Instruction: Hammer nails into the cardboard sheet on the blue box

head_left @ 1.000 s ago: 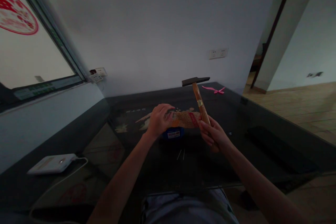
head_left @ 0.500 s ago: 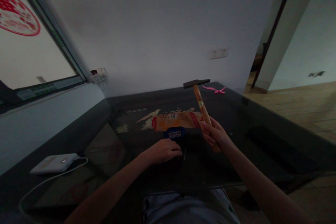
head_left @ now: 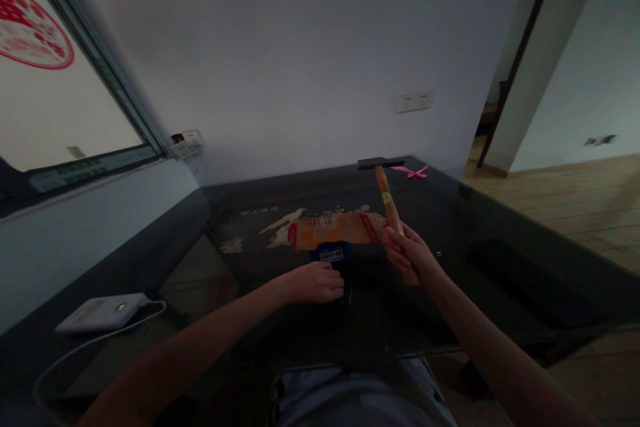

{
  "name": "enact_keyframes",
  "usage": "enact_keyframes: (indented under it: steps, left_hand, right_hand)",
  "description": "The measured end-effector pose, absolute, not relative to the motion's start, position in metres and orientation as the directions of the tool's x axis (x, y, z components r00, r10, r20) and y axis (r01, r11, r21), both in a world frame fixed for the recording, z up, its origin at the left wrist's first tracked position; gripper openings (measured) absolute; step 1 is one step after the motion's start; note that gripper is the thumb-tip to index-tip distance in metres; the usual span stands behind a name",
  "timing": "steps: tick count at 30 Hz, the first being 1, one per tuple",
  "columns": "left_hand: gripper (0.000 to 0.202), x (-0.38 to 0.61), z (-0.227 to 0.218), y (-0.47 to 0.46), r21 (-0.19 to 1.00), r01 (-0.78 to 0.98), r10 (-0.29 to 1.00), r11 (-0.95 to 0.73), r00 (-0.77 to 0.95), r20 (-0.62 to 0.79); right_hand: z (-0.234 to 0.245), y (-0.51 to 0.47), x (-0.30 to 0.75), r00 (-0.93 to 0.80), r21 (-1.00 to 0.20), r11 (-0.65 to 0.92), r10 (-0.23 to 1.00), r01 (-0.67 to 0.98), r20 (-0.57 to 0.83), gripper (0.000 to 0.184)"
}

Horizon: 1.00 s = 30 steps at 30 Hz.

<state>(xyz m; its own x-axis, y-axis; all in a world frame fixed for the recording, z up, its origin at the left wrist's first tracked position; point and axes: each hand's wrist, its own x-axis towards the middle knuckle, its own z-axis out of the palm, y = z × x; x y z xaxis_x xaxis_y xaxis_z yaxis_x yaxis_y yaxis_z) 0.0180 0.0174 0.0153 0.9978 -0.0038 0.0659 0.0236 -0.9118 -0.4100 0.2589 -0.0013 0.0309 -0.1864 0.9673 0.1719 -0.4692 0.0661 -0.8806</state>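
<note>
My right hand [head_left: 407,252] is wrapped round the wooden handle of a hammer [head_left: 390,203], whose dark metal head points up and away above the table. My left hand [head_left: 316,282] is low over the table with its fingers curled and closed; whatever lies in them is hidden. Close to its fingertips is a thin, shiny, nail-like sliver [head_left: 351,293]. Just beyond that hand sits a blue object with a label [head_left: 331,252]. Behind it lies a filled, see-through bag with red bands [head_left: 335,228], its right end near my right hand.
The dark glossy table [head_left: 280,340] meets the wall at the back. A white power bank [head_left: 103,312] with a cable lies at left, a pink ribbon [head_left: 416,173] at the far right edge. A long black object [head_left: 530,280] lies at right, and a tiny shiny piece [head_left: 439,253] nearer my right hand.
The hammer has tipped slightly, its head moving a little lower and to the right. My left hand has turned and its fingers have curled in more, away from the thin sliver.
</note>
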Motion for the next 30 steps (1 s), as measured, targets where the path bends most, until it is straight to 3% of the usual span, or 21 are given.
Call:
enact_keyframes:
  steps: [5,9,12,16,19,22,26,30]
  left_hand:
    - [0.014,0.013,0.007,0.013,-0.350,0.149,0.106,-0.925,0.984,0.140]
    - [0.019,0.010,0.025,0.005,-0.232,0.226,0.145,-0.946,0.936,0.321]
    - [0.024,0.014,0.049,0.009,-0.070,0.323,0.243,-0.944,0.823,0.513]
    - [0.015,0.027,0.071,0.037,0.233,0.499,0.497,-0.835,0.503,0.707]
    - [0.012,0.037,0.075,0.065,0.454,0.487,0.636,-0.746,0.319,0.702]
    - [0.010,0.041,0.070,0.085,0.562,0.438,0.694,-0.702,0.244,0.678]
    - [0.008,0.042,0.060,0.095,0.597,0.435,0.729,-0.674,0.259,0.633]
    - [0.008,0.042,0.053,0.097,0.553,0.495,0.727,-0.670,0.289,0.623]
  right_hand:
    - [0.028,0.001,0.260,-0.184,-0.860,0.040,0.971,-0.509,0.154,0.026]
    - [0.028,0.000,0.259,-0.203,-0.857,0.027,0.967,-0.514,0.153,0.026]
    - [0.028,-0.001,0.258,-0.198,-0.864,0.023,0.970,-0.504,0.142,0.026]
    - [0.027,-0.001,0.257,-0.215,-0.865,0.024,0.965,-0.502,0.152,0.026]
    - [0.026,-0.001,0.257,-0.239,-0.865,0.017,0.958,-0.502,0.158,0.027]
    - [0.026,-0.001,0.256,-0.236,-0.869,0.001,0.962,-0.495,0.135,0.027]
    - [0.027,-0.002,0.254,-0.239,-0.870,-0.023,0.965,-0.492,0.110,0.029]
    - [0.027,-0.002,0.253,-0.255,-0.863,-0.039,0.961,-0.504,0.105,0.030]
